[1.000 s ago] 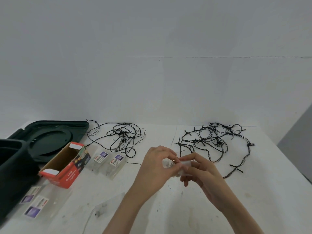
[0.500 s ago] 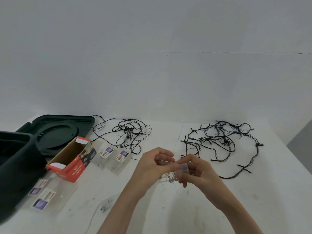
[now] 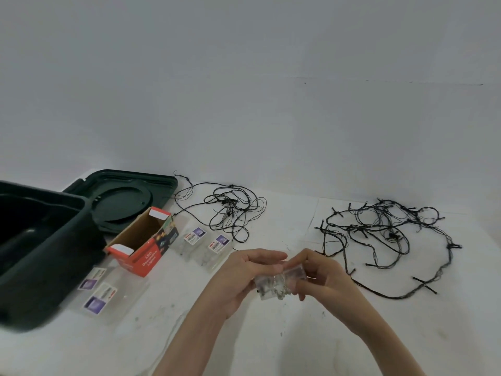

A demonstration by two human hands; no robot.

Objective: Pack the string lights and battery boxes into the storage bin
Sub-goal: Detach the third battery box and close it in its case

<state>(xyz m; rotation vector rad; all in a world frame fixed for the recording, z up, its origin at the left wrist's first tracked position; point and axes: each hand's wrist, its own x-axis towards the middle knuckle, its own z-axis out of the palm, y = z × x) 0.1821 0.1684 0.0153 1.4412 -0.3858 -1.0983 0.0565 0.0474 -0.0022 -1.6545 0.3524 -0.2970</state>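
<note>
Clear packet of string lights being held over desk centre, left hand and right hand fingers clamping its two ends, green storage bin sitting open far left

Together, left hand and right hand, fingers around one clear packet.

Dark green plastic storage bin and matching flat green plastic lid; red cardboard box, white flaps; tangled black wire string lights; clear plastic packets, purple-and-white labels.
</note>
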